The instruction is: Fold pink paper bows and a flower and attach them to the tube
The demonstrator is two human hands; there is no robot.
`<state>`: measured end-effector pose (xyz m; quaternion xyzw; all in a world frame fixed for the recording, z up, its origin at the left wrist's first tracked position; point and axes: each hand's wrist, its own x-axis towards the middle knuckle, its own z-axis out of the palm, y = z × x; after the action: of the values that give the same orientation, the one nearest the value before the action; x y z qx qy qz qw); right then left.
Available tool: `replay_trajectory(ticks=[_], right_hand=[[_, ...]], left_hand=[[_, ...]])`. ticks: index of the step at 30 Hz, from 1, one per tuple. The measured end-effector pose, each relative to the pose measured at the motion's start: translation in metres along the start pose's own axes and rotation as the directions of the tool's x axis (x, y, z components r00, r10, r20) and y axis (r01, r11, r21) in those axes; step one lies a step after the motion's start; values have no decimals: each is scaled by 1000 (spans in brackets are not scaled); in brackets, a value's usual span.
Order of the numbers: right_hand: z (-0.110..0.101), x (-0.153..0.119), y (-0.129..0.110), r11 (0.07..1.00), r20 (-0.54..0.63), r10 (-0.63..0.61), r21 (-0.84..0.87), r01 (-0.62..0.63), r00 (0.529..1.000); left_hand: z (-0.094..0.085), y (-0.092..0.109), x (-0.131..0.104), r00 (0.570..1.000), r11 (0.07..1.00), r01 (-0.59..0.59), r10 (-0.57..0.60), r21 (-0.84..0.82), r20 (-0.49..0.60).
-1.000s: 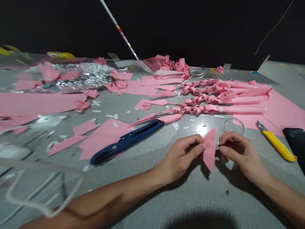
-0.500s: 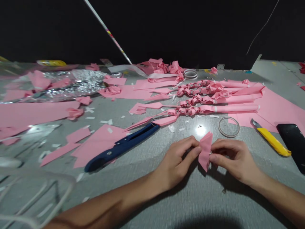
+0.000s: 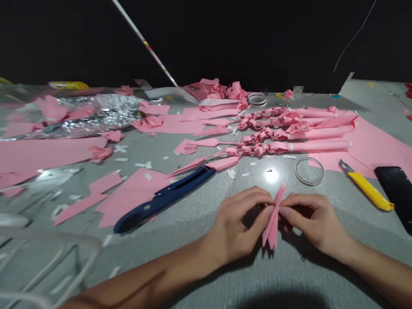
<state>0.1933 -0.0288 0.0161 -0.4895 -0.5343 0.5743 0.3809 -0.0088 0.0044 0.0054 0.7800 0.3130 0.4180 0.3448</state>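
— Grip, both hands: left hand [image 3: 236, 225] and right hand [image 3: 310, 219] are each closed on the same small folded pink paper piece [image 3: 273, 223], fingertips pinching it from either side, just above the grey tabletop [image 3: 225, 274].

— Change since a second ago?

— The piece was held flat-on then, a broad pink face turned toward the viewer. Now it stands nearly edge-on, a narrow sliver, and the hands have drawn closer together around it. I judge that it has been pressed thinner or turned on edge — which of the two, I cannot say.

— Where does it sit among the rest?

— In front of the person, near the front edge of the tabletop. Entries beyond it: clear tape ring [image 3: 309, 171], just beyond the right hand; yellow utility knife [image 3: 367, 188] further right; black phone [image 3: 396, 193] beside that, cut off by the frame edge. Blue-handled scissors [image 3: 162, 198] lie to the left, over pink paper offcuts [image 3: 128, 193]. Further back, rolled pink stems with twisted paper chains [image 3: 283, 137], crumpled silver foil [image 3: 106, 109], a second tape ring [image 3: 257, 99].

— Anything not legible?

— The folds inside the piece are hidden by the fingertips. The pale curved shape [image 3: 38, 257] at lower left is blurred; I cannot identify it. The room behind the tabletop is dark, with only a slanted striped stick [image 3: 144, 43] showing.
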Motion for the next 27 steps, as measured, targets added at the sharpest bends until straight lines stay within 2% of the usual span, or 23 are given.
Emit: replay_trajectory(ticks=[3,6,10,22,27], right_hand=[[2,-1,4,984,-45,-121,-135,114,992],[2,-1,8,938,-70,-260,-254,235,963],[2,-2,11,881,-73,-367,-348,321,927],[6,-2,15,824,-101,-457,-423,378,884],[5,-1,12,837,-108,-445,-403,370,889]], left_hand=[[-1,2,0,999,1000,-25,26,-12,47],[0,2,0,999,999,-17,15,46,41],[3,2,0,999,995,-28,24,101,36],[7,3,-2,999,999,33,-33,15,27],[6,5,1,995,995,94,-92,-45,40]])
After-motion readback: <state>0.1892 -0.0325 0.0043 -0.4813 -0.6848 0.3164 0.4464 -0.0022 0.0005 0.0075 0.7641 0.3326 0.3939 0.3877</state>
